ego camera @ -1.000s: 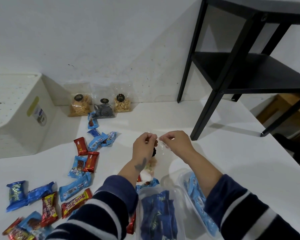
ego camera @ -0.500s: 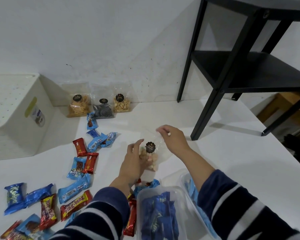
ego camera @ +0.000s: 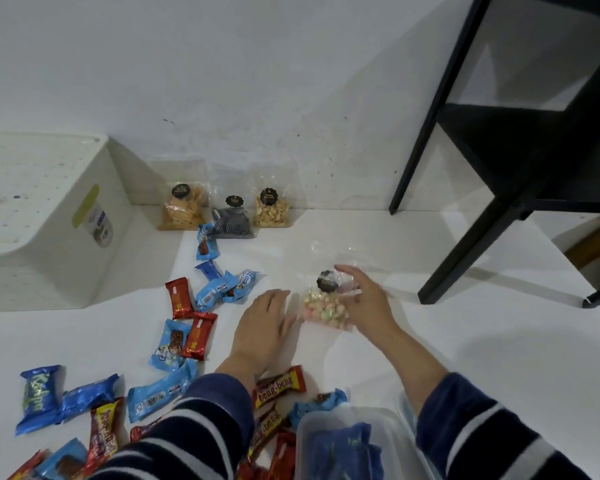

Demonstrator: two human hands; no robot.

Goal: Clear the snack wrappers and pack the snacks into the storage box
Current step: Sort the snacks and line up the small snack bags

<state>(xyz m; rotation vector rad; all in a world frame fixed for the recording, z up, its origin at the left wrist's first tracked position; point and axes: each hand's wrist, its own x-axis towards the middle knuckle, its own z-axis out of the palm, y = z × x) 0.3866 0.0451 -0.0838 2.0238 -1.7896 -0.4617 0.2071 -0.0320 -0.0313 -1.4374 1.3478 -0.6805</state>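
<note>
Both hands have lowered the clear snack bag (ego camera: 324,308) onto the white tabletop (ego camera: 465,341).

Right hand (ego camera: 364,299) touches candy bag (ego camera: 324,306); left hand (ego camera: 262,327) beside.

Black shelf unit (ego camera: 520,161), white wall (ego camera: 257,64)

A home room: white floor (ego camera: 465,358), plain wall (ego camera: 257,81), black side table (ego camera: 520,174).
</note>
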